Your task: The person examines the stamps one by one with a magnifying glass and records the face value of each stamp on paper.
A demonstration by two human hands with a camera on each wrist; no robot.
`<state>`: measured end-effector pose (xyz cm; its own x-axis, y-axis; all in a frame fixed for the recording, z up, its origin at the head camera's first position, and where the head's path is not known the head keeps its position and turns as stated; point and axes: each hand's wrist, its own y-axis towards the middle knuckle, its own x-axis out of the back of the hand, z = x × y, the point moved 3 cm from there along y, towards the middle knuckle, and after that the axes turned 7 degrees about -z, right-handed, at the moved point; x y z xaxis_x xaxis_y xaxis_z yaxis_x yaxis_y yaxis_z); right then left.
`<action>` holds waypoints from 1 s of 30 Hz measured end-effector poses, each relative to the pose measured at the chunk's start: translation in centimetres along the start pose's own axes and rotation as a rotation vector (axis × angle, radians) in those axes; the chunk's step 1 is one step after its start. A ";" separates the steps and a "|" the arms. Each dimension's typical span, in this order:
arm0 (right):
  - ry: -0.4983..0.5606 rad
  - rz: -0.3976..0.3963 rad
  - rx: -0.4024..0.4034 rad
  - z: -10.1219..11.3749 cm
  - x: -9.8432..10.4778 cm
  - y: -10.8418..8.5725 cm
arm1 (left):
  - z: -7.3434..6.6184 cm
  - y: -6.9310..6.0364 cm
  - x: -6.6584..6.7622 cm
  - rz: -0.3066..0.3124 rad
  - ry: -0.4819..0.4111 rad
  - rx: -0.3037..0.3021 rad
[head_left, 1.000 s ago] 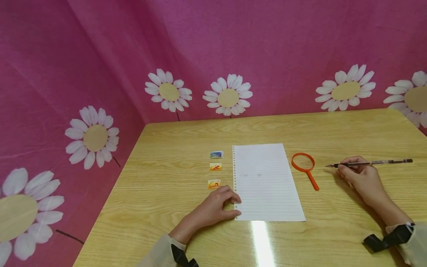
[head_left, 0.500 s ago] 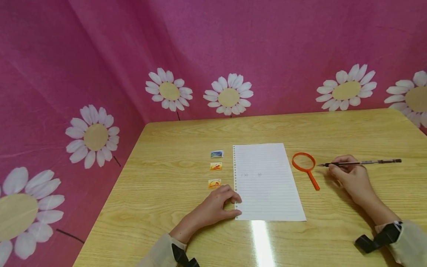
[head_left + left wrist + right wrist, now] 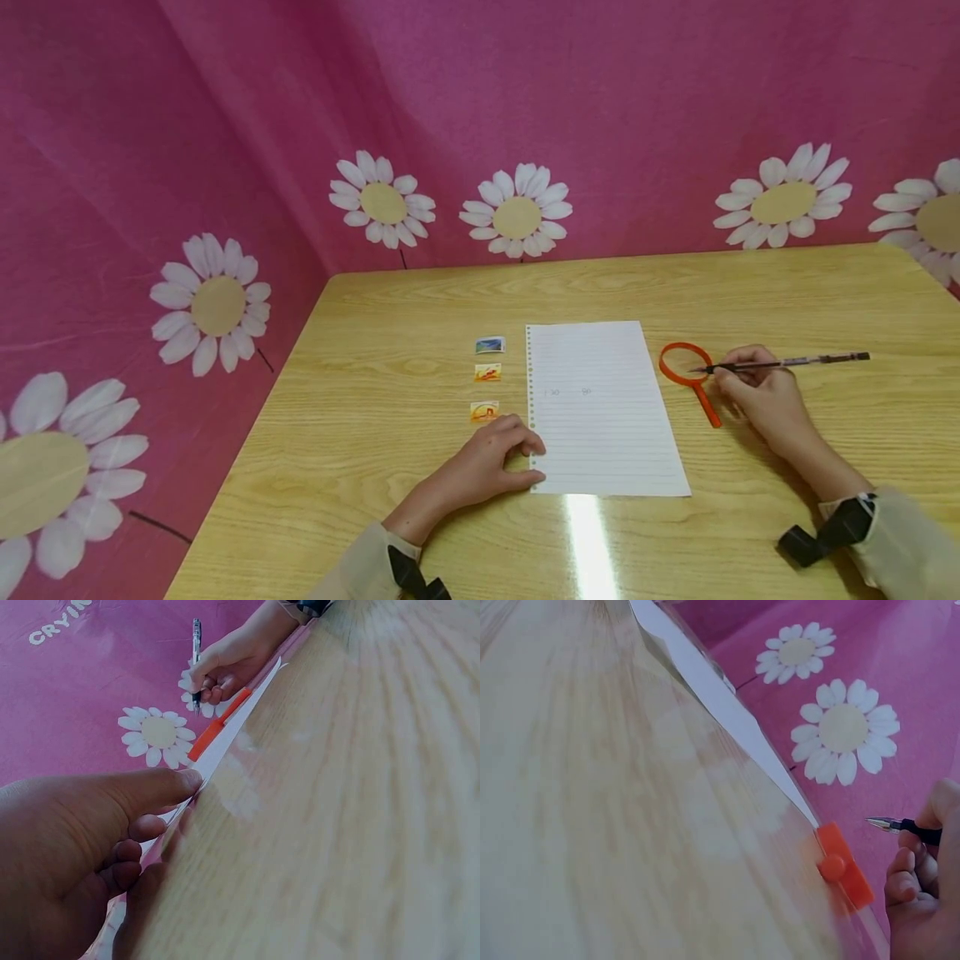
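A ruled sheet of paper (image 3: 600,450) with punched holes down its left side lies flat, bearing two small pencil-like number marks. On its lower left edge rests my left hand (image 3: 491,462), thumb and fingertips spread apart and touching the paper. My right hand (image 3: 765,400) pinches a pen (image 3: 806,362) between thumb and fingers. The nib points left, over the lens area of an orange magnifying glass (image 3: 707,408) to the right of the sheet. In the right wrist view the pen tip (image 3: 885,823) shows above the tabletop, apart from the magnifying glass (image 3: 844,866).
Left of the paper, three stamps sit in a column: a blue one (image 3: 490,345), a yellow-red one (image 3: 487,372) and another yellow one (image 3: 483,411) beside my left fingers. The wooden table (image 3: 360,400) meets a pink flowered cloth (image 3: 615,117) behind.
My right hand has moved left with the pen, from right of the magnifying glass until the nib is over it. The left hand and the paper have stayed in place.
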<state>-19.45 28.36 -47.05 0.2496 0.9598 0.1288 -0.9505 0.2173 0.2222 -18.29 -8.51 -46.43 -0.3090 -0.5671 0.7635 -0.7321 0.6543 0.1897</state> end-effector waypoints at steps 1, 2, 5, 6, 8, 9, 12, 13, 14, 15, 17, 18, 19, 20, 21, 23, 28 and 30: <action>-0.008 0.002 0.003 0.1 -0.1 0.0 | 0.0 0.0 0.0 0.000 0.000 -0.001; -0.017 0.005 0.007 0.2 -0.3 0.1 | 0.0 0.0 0.0 -0.002 0.002 -0.003; -0.043 0.000 0.022 0.4 -0.7 0.2 | 0.0 0.0 0.0 -0.004 0.002 -0.007; -0.058 -0.006 0.027 0.5 -0.8 0.2 | 0.0 0.0 0.0 -0.005 0.002 -0.007; -0.070 -0.014 0.033 0.7 -1.1 0.2 | 0.0 0.0 0.0 -0.005 0.001 -0.007; -0.079 -0.018 0.035 0.8 -1.2 0.2 | 0.1 0.0 0.0 -0.005 -0.001 -0.007; -0.107 -0.022 0.047 1.0 -1.8 0.2 | 0.1 0.0 0.1 -0.005 -0.005 -0.003; -0.114 -0.022 0.050 1.1 -2.0 0.1 | 0.1 0.0 0.1 -0.004 -0.006 -0.002; -0.125 -0.021 0.054 1.2 -2.2 0.1 | 0.1 0.0 0.1 -0.003 -0.007 -0.001; -0.141 -0.023 0.061 1.3 -2.4 0.1 | 0.1 0.0 0.1 -0.003 -0.008 -0.001; -0.153 -0.022 0.063 1.4 -2.7 0.1 | 0.1 0.0 0.1 -0.003 -0.008 0.000; -0.154 -0.019 0.065 1.4 -2.9 0.1 | 0.1 0.0 0.1 -0.002 -0.007 0.002; -0.134 -0.014 0.063 1.4 -3.1 0.2 | 0.1 0.0 0.0 -0.002 -0.008 0.004; -0.116 -0.008 0.064 1.4 -3.3 0.2 | 0.1 0.0 0.0 -0.002 -0.008 0.005; -0.092 -0.001 0.062 1.4 -3.5 0.2 | 0.1 0.0 0.0 -0.001 -0.007 0.006; -0.069 0.011 0.065 1.5 -3.9 0.2 | 0.1 0.0 0.0 -0.001 -0.006 0.008; -0.102 0.032 0.071 1.6 -5.0 0.1 | 0.1 0.0 0.0 0.001 -0.002 0.010; -0.123 0.047 0.067 1.6 -5.5 0.0 | 0.1 0.0 0.0 0.005 -0.004 0.017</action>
<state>-20.55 22.84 -46.23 0.2299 0.9386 0.2573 -0.9483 0.1565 0.2762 -18.32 -8.53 -46.47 -0.3150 -0.5660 0.7618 -0.7405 0.6486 0.1758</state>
